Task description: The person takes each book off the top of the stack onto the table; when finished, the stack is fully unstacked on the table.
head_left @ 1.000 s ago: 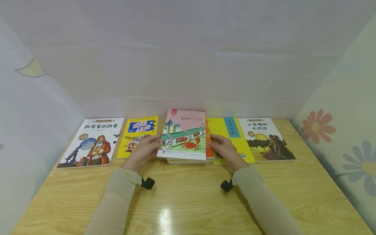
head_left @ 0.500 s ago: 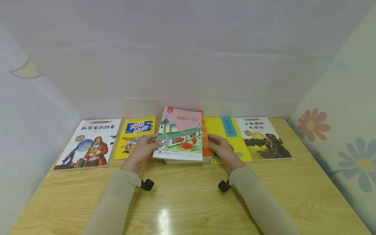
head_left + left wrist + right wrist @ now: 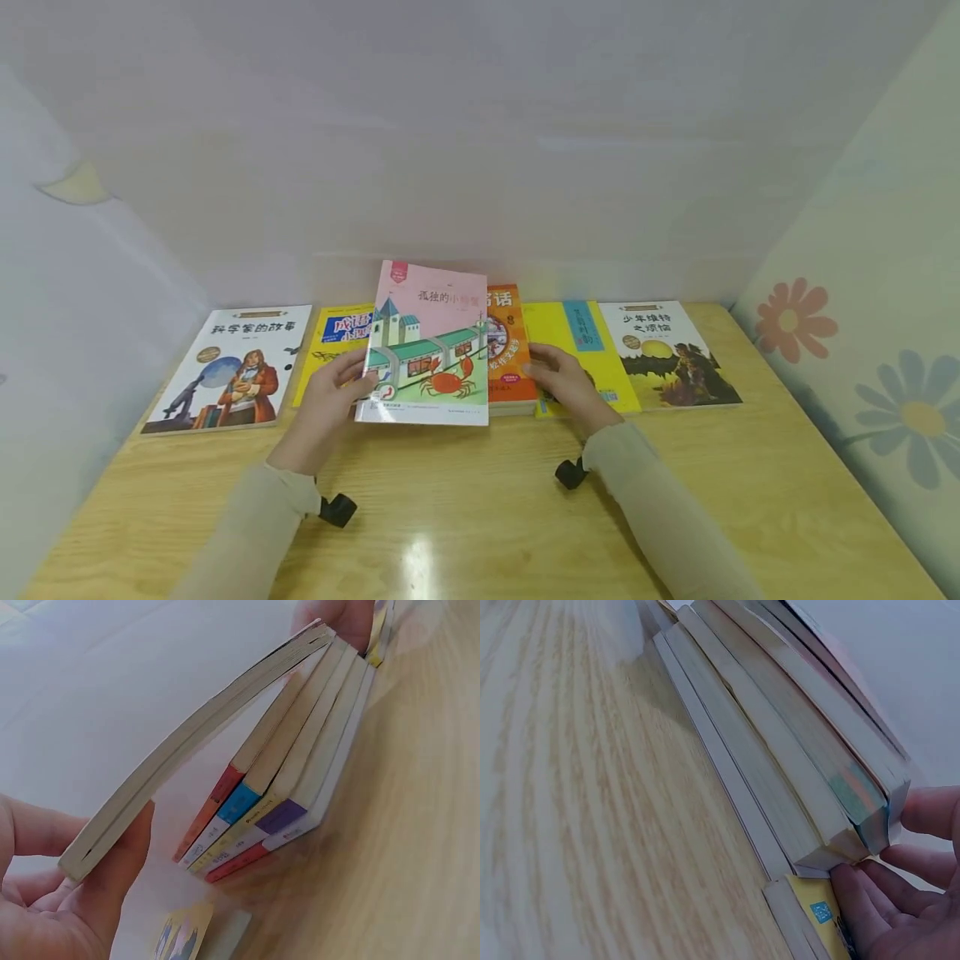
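I see the bench [image 3: 465, 508] and, near the middle of its far edge, a book stack [image 3: 289, 761]. The pink book [image 3: 423, 354] sits over the stack's left part, left side raised. It bows, so I judge it light and flexible, its cover perhaps slippery. My left grip [image 3: 326, 408] pinches its left edge, near the front corner, a sound hold. My right grip [image 3: 567, 385], loosely spread, touches the stack's right side.
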The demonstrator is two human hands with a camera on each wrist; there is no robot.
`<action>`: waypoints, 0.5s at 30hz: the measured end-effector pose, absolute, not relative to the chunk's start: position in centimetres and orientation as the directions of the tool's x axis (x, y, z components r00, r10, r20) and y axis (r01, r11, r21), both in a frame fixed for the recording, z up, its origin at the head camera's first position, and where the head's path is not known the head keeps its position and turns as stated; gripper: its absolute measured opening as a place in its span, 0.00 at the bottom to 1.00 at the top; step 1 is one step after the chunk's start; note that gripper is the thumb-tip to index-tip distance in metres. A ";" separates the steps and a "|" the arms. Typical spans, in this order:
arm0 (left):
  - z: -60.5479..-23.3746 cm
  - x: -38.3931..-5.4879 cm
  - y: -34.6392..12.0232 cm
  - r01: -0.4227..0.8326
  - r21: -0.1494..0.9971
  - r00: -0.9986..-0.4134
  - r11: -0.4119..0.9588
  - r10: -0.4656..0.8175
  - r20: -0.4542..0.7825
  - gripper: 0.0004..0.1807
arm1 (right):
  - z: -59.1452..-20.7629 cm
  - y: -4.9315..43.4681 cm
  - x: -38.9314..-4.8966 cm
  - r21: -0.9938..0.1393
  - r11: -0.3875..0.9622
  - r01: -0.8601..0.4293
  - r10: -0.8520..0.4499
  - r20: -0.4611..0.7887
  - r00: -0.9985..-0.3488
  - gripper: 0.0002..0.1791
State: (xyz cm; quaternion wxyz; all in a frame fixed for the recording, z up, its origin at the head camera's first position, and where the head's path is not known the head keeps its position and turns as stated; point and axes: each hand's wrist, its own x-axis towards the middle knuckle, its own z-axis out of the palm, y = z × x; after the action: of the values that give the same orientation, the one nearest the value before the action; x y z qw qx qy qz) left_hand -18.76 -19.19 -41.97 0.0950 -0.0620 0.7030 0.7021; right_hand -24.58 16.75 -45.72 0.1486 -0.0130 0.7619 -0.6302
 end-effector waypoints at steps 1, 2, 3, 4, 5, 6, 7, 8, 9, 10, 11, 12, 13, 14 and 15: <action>-42.0 -18.1 -19.7 -0.219 0.976 -0.975 0.003 0.042 -0.219 0.34 | -45.9 16.8 -24.5 -0.964 0.209 0.164 -0.215 -0.209 -0.954 0.34; -42.1 -17.5 -20.2 -0.218 0.976 -0.975 -0.004 0.035 -0.218 0.34 | -46.0 16.9 -24.5 -0.964 0.211 0.162 -0.219 -0.208 -0.953 0.34; -42.0 -16.8 -20.7 -0.219 0.975 -0.975 -0.019 0.031 -0.219 0.34 | -46.1 16.9 -24.5 -0.965 0.206 0.159 -0.226 -0.205 -0.952 0.34; -42.0 -16.1 -21.3 -0.218 0.975 -0.976 -0.034 0.027 -0.217 0.35 | -46.1 16.8 -24.5 -0.967 0.200 0.158 -0.227 -0.203 -0.952 0.33; -41.9 -15.4 -22.0 -0.217 0.974 -0.976 -0.057 0.024 -0.216 0.36 | -46.1 16.7 -24.6 -0.968 0.200 0.152 -0.229 -0.197 -0.953 0.33; -41.9 -14.6 -22.7 -0.207 0.976 -0.978 -0.072 0.022 -0.206 0.36 | -46.1 16.6 -24.7 -0.970 0.194 0.147 -0.231 -0.191 -0.954 0.33; -42.0 -13.9 -23.4 -0.190 0.977 -0.982 -0.091 0.024 -0.189 0.37 | -46.1 16.5 -24.8 -0.972 0.186 0.143 -0.234 -0.185 -0.954 0.33; -42.0 -13.1 -24.2 -0.170 0.978 -0.985 -0.119 0.028 -0.168 0.38 | -46.1 16.3 -24.9 -0.974 0.180 0.139 -0.236 -0.180 -0.955 0.33; -42.2 -12.3 -25.0 -0.153 0.978 -0.988 -0.143 0.031 -0.150 0.38 | -46.1 16.2 -24.9 -0.976 0.174 0.133 -0.241 -0.173 -0.955 0.33; -42.3 -11.5 -25.8 -0.136 0.975 -0.991 -0.175 0.031 -0.132 0.35 | -46.1 16.1 -25.0 -0.975 0.176 0.136 -0.239 -0.176 -0.955 0.33; -42.5 -10.8 -26.7 -0.122 0.971 -0.993 -0.207 0.031 -0.118 0.32 | -46.2 16.0 -25.1 -0.975 0.178 0.134 -0.242 -0.175 -0.954 0.33; -42.7 -10.0 -27.5 -0.112 0.966 -0.994 -0.232 0.031 -0.107 0.28 | -46.3 16.0 -25.2 -0.975 0.176 0.136 -0.243 -0.177 -0.954 0.33; -42.9 -9.2 -28.4 -0.109 0.961 -0.994 -0.252 0.030 -0.105 0.26 | -46.4 15.9 -25.2 -0.974 0.176 0.144 -0.240 -0.185 -0.953 0.33; -43.0 -8.4 -29.2 -0.115 0.955 -0.993 -0.272 0.031 -0.111 0.25 | -46.4 16.0 -25.2 -0.973 0.178 0.145 -0.240 -0.186 -0.953 0.33; -43.1 -7.7 -30.0 -0.125 0.952 -0.992 -0.279 0.027 -0.122 0.25 | -46.5 16.0 -25.2 -0.973 0.177 0.149 -0.238 -0.189 -0.953 0.33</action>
State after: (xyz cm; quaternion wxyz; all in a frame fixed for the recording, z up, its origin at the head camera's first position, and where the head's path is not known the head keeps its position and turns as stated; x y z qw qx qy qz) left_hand -7.72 -30.05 -43.12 0.0475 -0.0408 0.5985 0.7987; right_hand -25.21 15.98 -46.47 0.1510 -0.0295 0.7521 -0.6408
